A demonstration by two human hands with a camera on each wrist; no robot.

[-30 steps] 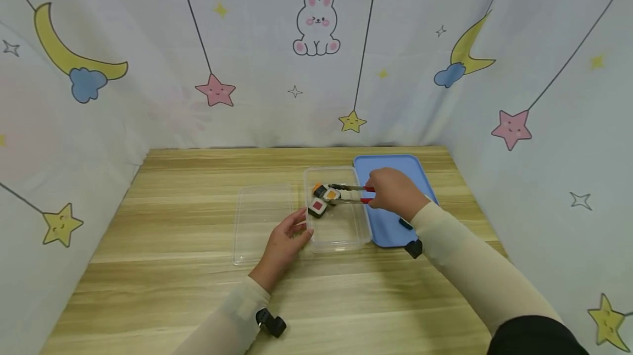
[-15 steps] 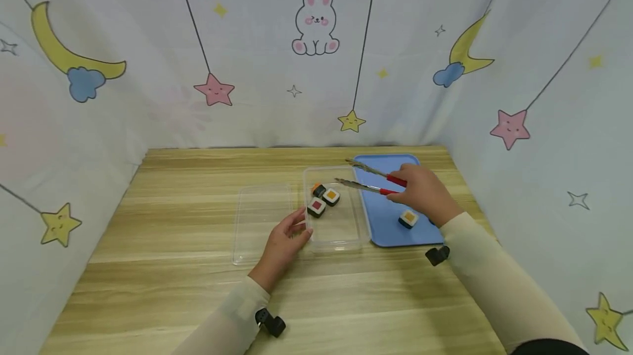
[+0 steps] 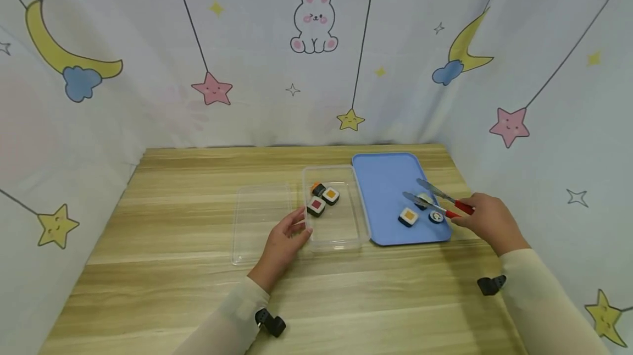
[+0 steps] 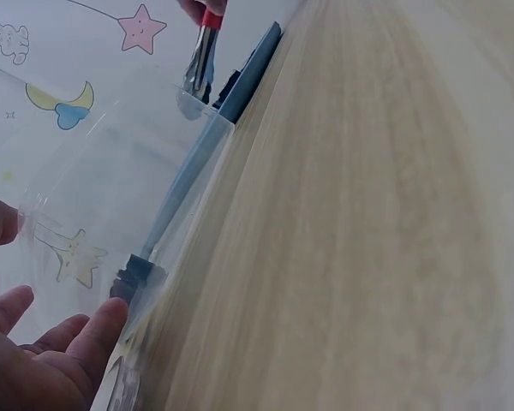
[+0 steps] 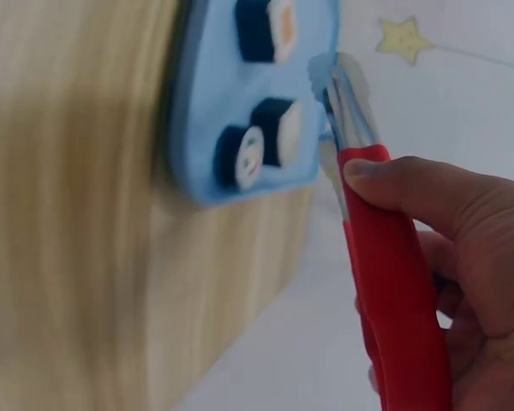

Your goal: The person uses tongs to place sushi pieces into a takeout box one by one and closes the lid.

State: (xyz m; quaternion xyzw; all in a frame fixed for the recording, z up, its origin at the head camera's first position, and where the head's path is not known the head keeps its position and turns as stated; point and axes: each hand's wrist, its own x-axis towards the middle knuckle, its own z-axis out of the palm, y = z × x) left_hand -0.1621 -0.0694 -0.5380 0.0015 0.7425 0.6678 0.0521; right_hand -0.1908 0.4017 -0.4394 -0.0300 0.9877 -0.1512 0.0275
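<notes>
My right hand (image 3: 489, 222) grips red-handled metal tongs (image 5: 390, 274), whose tips stand apart over the right side of the blue tray (image 3: 386, 179). On that tray lie three sushi pieces: an orange-centred one (image 3: 408, 217), a small round roll (image 3: 436, 216) and a pale-topped one (image 3: 422, 199) partly behind the tongs. With thumb and fingers against its outer left wall, my left hand (image 3: 284, 239) steadies a clear plastic container (image 4: 120, 163). Inside it sit a red-centred sushi piece (image 3: 316, 206), an orange-centred piece (image 3: 331, 196) and an orange-topped piece (image 3: 318, 189).
Flat on the wooden table (image 3: 173, 223), a clear lid (image 3: 252, 206) lies left of the container, partly behind my left hand. The tray stands right beside the container. A printed white curtain (image 3: 262, 118) borders the table at the back and both sides.
My right hand has carried the tongs from the container rightward to over the tray, and their tips have spread. The orange-centred piece stays in the container. My left hand has kept its place.
</notes>
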